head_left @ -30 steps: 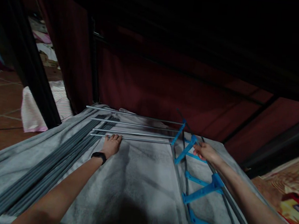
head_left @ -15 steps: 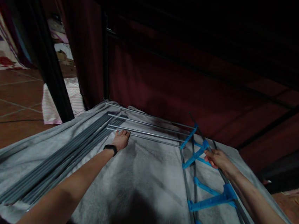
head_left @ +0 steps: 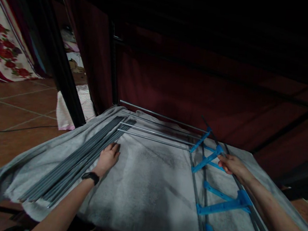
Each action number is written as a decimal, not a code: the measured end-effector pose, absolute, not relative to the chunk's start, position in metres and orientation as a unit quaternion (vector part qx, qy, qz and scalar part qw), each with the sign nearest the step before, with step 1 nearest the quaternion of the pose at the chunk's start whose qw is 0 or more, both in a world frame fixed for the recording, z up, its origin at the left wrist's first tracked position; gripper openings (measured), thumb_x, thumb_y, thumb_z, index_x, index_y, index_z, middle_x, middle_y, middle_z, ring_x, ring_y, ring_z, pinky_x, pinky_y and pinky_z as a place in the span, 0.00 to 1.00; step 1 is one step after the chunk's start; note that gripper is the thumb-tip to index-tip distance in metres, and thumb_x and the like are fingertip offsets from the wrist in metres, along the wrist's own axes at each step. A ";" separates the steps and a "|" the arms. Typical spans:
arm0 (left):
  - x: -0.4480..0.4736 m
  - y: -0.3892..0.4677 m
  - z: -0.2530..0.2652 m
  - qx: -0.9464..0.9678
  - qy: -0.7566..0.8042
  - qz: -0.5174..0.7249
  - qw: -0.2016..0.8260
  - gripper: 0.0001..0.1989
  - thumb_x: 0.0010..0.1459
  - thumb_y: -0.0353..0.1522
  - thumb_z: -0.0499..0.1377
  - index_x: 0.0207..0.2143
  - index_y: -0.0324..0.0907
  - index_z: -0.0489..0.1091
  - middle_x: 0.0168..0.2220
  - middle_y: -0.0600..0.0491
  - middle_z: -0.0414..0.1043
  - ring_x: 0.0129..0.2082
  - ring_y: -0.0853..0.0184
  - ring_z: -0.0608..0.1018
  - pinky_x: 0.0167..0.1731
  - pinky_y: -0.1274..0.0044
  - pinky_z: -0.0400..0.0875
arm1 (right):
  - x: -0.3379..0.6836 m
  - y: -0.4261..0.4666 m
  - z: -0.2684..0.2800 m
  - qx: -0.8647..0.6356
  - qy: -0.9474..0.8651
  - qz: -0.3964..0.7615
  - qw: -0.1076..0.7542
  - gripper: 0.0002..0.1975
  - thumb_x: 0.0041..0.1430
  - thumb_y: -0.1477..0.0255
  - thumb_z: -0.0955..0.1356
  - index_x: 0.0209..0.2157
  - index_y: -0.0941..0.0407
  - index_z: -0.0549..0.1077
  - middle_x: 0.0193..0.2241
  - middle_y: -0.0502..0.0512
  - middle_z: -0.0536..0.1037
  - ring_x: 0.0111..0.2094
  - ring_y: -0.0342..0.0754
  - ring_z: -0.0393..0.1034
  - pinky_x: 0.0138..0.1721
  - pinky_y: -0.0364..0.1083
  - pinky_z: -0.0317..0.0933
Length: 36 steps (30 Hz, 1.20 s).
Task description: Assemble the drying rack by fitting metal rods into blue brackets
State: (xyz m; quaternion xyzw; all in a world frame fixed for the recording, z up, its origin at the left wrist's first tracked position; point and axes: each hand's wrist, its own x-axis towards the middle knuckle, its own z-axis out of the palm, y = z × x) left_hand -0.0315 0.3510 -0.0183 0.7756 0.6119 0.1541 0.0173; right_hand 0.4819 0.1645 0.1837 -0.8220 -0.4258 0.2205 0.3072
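My left hand (head_left: 109,156), wearing a black wristband, lies at the right edge of a bundle of grey metal rods (head_left: 76,159); its fingers are out and slightly apart, holding nothing I can see. On the right, my right hand (head_left: 231,163) is closed around a dark tube of a rack frame, beside a blue plastic bracket (head_left: 206,159). Several blue brackets, such as the larger one (head_left: 223,205) nearer me, join the frame's long tubes. Thin silvery rods (head_left: 155,132) reach leftward from the frame's far end, their left ends over the bundle's far end.
A grey blanket (head_left: 147,187) covers the surface beneath everything. Dark red cloth (head_left: 178,92) hangs behind it. A black post (head_left: 68,74) stands at the left, with striped fabric (head_left: 86,105) beside it on a tiled floor (head_left: 15,109). A flowered cloth (head_left: 7,50) hangs farther left.
My left hand has left the ends of the silvery rods and come back toward me to the rod bundle. The farthest silvery rod now sits raised at its left end. My right hand keeps its grip.
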 end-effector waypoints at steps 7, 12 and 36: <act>-0.064 0.328 -0.020 0.749 0.651 0.118 -0.030 0.21 0.63 0.30 0.49 0.55 0.39 0.72 0.61 0.39 0.67 0.60 0.52 0.69 0.57 0.62 0.64 | 0.473 0.162 0.195 -0.823 -0.385 0.259 0.328 0.20 0.58 0.56 0.69 0.20 0.56 0.68 0.08 0.47 0.61 0.12 0.40 0.53 0.16 0.40 0.48; -0.062 0.322 -0.011 0.733 0.669 0.081 -0.089 0.23 0.61 0.26 0.47 0.55 0.36 0.72 0.63 0.37 0.64 0.59 0.49 0.68 0.54 0.60 0.63 | 0.473 0.164 0.192 -0.821 -0.382 0.257 0.338 0.21 0.59 0.57 0.68 0.19 0.55 0.66 0.08 0.47 0.61 0.12 0.39 0.52 0.15 0.39 0.47; -0.029 0.346 -0.046 0.805 0.549 0.223 0.047 0.26 0.64 0.37 0.45 0.54 0.35 0.72 0.59 0.38 0.67 0.59 0.54 0.71 0.61 0.66 0.65 | 0.459 0.166 0.195 -0.810 -0.354 0.296 0.361 0.22 0.66 0.72 0.64 0.17 0.56 0.63 0.07 0.46 0.62 0.10 0.35 0.52 0.13 0.35 0.47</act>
